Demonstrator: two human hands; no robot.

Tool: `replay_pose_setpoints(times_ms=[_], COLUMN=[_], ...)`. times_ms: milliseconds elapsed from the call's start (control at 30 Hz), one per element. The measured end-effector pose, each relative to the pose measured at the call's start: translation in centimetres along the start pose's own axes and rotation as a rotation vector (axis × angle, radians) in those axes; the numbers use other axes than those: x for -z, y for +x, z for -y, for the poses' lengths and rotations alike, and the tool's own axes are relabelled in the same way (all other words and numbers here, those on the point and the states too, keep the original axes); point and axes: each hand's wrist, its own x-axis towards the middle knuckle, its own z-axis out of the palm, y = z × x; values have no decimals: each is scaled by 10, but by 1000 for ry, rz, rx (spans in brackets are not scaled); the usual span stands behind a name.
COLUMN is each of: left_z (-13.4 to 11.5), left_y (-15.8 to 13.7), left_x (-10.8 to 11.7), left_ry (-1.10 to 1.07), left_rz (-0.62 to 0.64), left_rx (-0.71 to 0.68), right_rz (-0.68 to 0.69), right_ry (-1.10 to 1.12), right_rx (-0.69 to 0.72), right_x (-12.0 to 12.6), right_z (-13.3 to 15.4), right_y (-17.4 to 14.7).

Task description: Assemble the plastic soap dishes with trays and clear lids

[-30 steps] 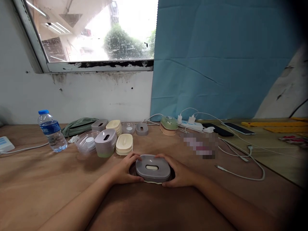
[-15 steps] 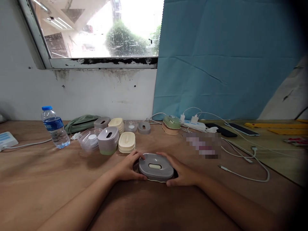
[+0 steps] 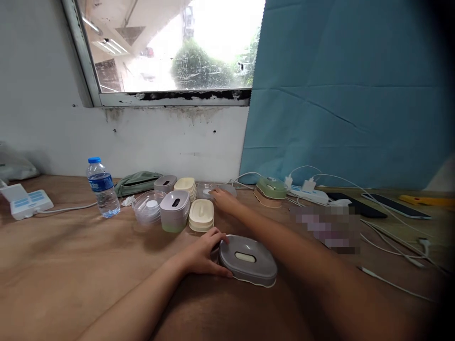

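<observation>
My left hand [image 3: 206, 255] holds the left end of a grey oval plastic box [image 3: 254, 259], its thumb low in front and fingers at the back rim. The box lies on the table, with a cream insert showing in the slot on top. My right hand [image 3: 224, 199] reaches across behind it, palm down, fingers stretched out and partly hidden. It is beside a clear round plastic container [image 3: 205, 190] and over a small grey box [image 3: 230, 190] that it partly covers; whether it touches either I cannot tell.
Left of my right hand stand cream stacked lids [image 3: 201, 215], a lilac slotted stack [image 3: 175, 211], a clear tub [image 3: 147, 208] and a water bottle [image 3: 103, 189]. A green box [image 3: 270, 187], a power strip [image 3: 309, 193], phones [image 3: 396, 206] and white cables lie at the right.
My right hand has let go of the grey oval box and reached forward and left to the back row. My left hand stays on the box. The view has shifted left.
</observation>
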Motion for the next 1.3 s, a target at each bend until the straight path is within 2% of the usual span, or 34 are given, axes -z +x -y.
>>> replay_pose_setpoints(times_ms=[200,300,400,533,700,767,900,967,1033,1167,1300], left_z=[1,2,2,0,-1,0,0,-3,-8,-15,-14], left_y=[0,1,1,-1,-3,-3,0,2,3,7,9], left_x=[1,1,0,-1,-5,-7,-13,-16,-19,-22,-21], left_ry=[-1,-3,-7,-31,-212,-303,-465,-607,-736,-879,-920], left_rz=[-2,0,3,-19,-55,-117,-337,-425,-472,-526,-485], left_rx=[-13,-22,-18,3,58,58,-78,-165,-183,-37,158], right_rz=[21,-28,-144,-271,-317,-296,-222,-215,-215,-155,-101], right_ry=[41,153,306,559,814,1094,1330,1419,1487,1535,1327], right_rx=[-109,-91,-54,4,7,-112,-291,-337,-371,-416,-409], right_x=[-16,-8,10,41,74,84,91,87,79,68,75], right_z=[-7,-9,-8,-1,12,19,27,27,27,23,16], right_y=[27,32,26,-10,-91,-123,-170,-184,-194,-202,-201])
